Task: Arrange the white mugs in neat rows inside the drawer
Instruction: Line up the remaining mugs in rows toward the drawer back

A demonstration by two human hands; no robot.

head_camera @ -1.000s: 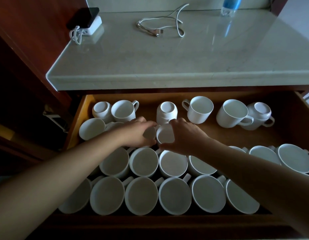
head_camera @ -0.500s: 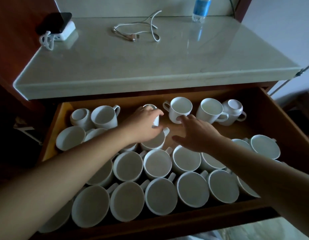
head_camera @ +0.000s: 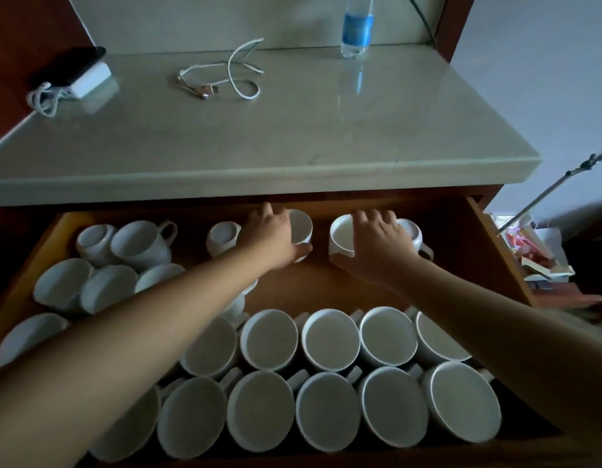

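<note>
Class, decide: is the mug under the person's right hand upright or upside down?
Upright. The mug shows its open mouth and pale inside facing up, while the right hand holds it across the rim.

A water bottle (head_camera: 357,28), white cable (head_camera: 229,67) and charger (head_camera: 90,77) sit on the countertop (head_camera: 292,136).

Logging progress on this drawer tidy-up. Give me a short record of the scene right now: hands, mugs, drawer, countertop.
left hand: grips the centre mug in the back row
right hand: grips the right mug, rim up; an upturned mug stands beside it
front: two tidy rows of upright mugs
back left: loose mugs, some upturned, not lined up
drawer: open, wooden, bare strip across the middle
countertop: water bottle, white cable, charger
</note>
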